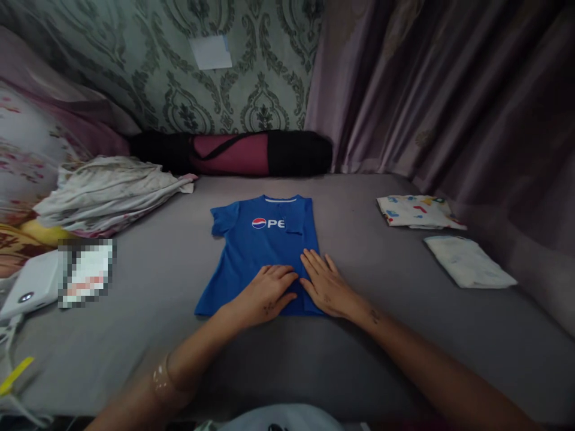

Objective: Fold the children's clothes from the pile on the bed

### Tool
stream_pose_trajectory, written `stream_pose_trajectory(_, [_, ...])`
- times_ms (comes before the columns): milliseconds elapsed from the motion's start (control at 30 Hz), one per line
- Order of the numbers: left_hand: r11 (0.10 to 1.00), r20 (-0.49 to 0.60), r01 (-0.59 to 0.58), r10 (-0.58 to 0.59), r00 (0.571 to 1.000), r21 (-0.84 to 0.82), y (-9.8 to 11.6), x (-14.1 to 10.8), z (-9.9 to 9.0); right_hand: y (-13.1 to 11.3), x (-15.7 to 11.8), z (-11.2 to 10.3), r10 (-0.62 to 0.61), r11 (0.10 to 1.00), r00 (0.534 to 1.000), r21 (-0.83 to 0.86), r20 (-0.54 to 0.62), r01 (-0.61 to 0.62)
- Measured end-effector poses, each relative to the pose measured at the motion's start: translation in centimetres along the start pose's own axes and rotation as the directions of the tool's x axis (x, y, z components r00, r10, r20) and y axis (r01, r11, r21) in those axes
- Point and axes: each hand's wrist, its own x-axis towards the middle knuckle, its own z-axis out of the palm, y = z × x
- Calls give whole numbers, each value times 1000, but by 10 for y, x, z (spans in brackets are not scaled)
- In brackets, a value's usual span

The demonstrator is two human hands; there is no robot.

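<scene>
A blue T-shirt (251, 257) lies front up on the grey sheet, its neckline away from me. Its right side is folded inward, so that sleeve rests over the chest and covers part of the white print beside a round red, white and blue logo. My left hand (268, 292) lies on the lower middle of the shirt, fingers stretched out and pointing right. Flat on the folded right edge rests my right hand (327, 286), fingers spread and pointing away from me. The two hands nearly meet at the fingertips. Neither grips the cloth.
Two folded cloths, one with a colourful print (415, 211) and one pale (467, 261), lie at the right. A heap of pale clothes (117, 188) sits at the left, near a white device (33, 287) with a cable. A maroon and black long bag (233, 154) lies along the wall.
</scene>
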Motion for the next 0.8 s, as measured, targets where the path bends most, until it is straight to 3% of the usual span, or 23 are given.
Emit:
stream_pose_trajectory(233, [999,-38,-18,20,999,35,2,-2,9,4,8,-29,-50,998,999,31,7,50])
stream_pose_trajectory(400, [999,-84,-13,17,996,47,0,-1,14,28,69,-47,77,995,979,77,-187,-63])
stream_pose_trajectory(467, [998,-101,3,3,995,59,0,0,18,38,101,-44,131,991,969,51,-209,-123])
stream_pose_trajectory(600, [998,-132,5,4,991,66,-3,-1,24,48,147,-21,209,977,969,-14,-132,-213])
stream_pose_trajectory(800, [998,-164,-4,15,986,66,-7,-1,32,49,159,5,210,977,976,-34,-53,-212])
